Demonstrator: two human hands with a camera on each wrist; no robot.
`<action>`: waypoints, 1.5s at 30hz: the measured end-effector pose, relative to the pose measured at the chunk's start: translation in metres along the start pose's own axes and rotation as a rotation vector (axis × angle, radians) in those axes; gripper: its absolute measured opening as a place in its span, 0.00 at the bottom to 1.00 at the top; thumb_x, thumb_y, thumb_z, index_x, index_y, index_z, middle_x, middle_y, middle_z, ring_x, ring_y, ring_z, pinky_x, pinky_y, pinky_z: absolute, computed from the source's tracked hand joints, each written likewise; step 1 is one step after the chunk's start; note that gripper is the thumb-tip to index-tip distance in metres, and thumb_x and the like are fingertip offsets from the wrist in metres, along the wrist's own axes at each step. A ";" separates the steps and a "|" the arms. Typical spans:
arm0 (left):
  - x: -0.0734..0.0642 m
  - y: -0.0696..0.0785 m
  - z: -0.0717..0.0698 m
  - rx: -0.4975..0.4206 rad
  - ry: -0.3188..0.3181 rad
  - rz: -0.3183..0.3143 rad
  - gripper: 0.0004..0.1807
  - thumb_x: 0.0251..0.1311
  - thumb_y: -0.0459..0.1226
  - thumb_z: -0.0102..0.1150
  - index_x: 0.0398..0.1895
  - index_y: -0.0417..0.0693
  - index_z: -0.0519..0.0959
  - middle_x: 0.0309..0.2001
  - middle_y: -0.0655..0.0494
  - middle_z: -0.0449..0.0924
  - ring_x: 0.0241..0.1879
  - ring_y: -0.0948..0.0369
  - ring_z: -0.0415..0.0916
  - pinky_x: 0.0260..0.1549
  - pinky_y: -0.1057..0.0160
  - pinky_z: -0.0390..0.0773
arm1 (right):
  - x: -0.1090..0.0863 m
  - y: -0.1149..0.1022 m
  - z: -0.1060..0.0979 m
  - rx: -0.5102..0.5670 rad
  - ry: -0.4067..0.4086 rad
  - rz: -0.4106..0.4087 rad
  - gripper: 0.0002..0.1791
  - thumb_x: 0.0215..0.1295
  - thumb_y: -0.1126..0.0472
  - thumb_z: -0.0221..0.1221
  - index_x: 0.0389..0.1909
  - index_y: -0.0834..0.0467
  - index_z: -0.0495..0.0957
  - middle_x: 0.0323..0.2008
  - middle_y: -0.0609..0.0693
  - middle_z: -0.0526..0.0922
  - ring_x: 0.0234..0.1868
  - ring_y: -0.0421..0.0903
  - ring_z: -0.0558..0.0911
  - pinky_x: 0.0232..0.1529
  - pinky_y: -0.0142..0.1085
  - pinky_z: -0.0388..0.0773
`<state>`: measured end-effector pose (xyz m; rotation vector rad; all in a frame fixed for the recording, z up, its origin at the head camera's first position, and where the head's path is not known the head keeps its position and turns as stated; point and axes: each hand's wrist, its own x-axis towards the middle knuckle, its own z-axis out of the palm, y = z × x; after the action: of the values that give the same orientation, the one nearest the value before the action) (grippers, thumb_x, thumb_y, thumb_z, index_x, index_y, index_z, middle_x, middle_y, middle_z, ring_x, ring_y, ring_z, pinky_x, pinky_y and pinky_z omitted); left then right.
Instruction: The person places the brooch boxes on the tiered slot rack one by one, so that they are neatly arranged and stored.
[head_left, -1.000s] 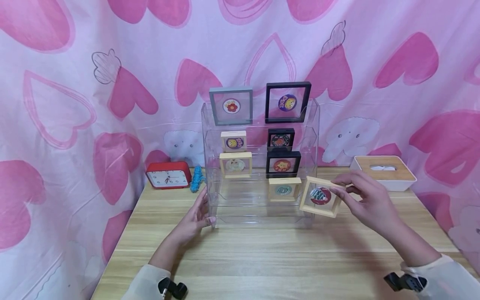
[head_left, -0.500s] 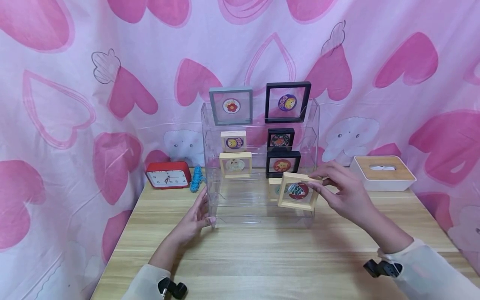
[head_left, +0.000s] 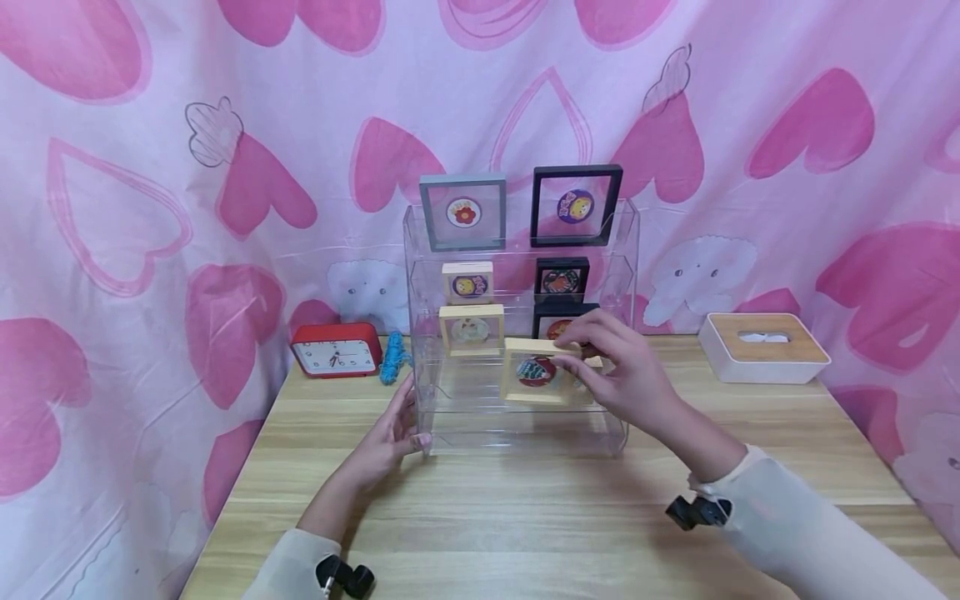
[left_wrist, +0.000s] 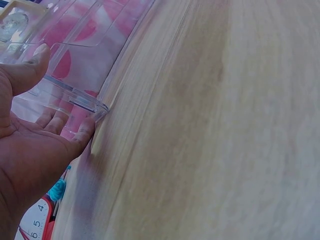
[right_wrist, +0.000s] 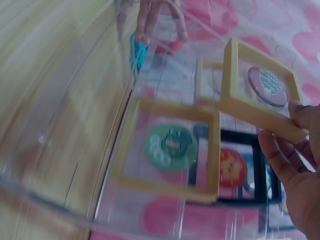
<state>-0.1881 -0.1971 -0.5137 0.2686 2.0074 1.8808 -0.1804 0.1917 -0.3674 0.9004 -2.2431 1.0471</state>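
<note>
My right hand (head_left: 626, 371) pinches the top right corner of a light wooden floating frame (head_left: 534, 372) with a round tree badge inside. It holds this frame in front of the lower tiers of a clear acrylic display stand (head_left: 487, 423). In the right wrist view, thumb and fingers grip the frame (right_wrist: 262, 90) by one edge, above another wooden frame with a green badge (right_wrist: 170, 147) on the stand. My left hand (head_left: 382, 442) holds the stand's lower left side, thumb at the front edge and fingers along the outside, also seen in the left wrist view.
Grey (head_left: 462, 212) and black (head_left: 574, 206) frames top the stand, with several smaller frames (head_left: 471, 330) below. Left of it are a red clock (head_left: 337, 350) and blue cord (head_left: 392, 358). A tissue box (head_left: 765, 346) stands right, on the wooden table (head_left: 510, 525).
My right hand has carried the tree-badge frame leftward from beside the stand, past the green-badge frame, to in front of the stand's lower middle. My left hand has stayed in place.
</note>
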 end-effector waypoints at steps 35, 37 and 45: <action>0.002 0.000 0.006 0.002 0.016 -0.015 0.60 0.75 0.25 0.64 0.92 0.79 0.39 0.93 0.45 0.39 0.91 0.38 0.39 0.88 0.34 0.48 | 0.016 -0.016 0.092 -0.293 -0.268 0.083 0.16 0.69 0.71 0.72 0.51 0.52 0.84 0.50 0.49 0.81 0.52 0.49 0.87 0.54 0.44 0.91; 0.002 0.000 0.006 -0.001 0.018 -0.018 0.60 0.75 0.25 0.64 0.92 0.79 0.39 0.93 0.45 0.39 0.91 0.38 0.39 0.88 0.35 0.47 | 0.015 -0.016 0.093 -0.329 -0.259 0.064 0.17 0.68 0.71 0.73 0.51 0.51 0.84 0.49 0.49 0.82 0.52 0.49 0.86 0.52 0.43 0.91; 0.003 0.000 0.006 -0.010 0.014 -0.015 0.59 0.76 0.25 0.63 0.92 0.80 0.40 0.93 0.47 0.39 0.92 0.40 0.38 0.88 0.36 0.46 | 0.016 -0.015 0.095 -0.405 -0.215 -0.022 0.13 0.70 0.69 0.73 0.51 0.52 0.87 0.47 0.49 0.85 0.50 0.49 0.87 0.47 0.42 0.92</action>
<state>-0.1887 -0.1903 -0.5140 0.2377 2.0034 1.8875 -0.1954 0.1030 -0.4045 0.8866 -2.4882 0.4725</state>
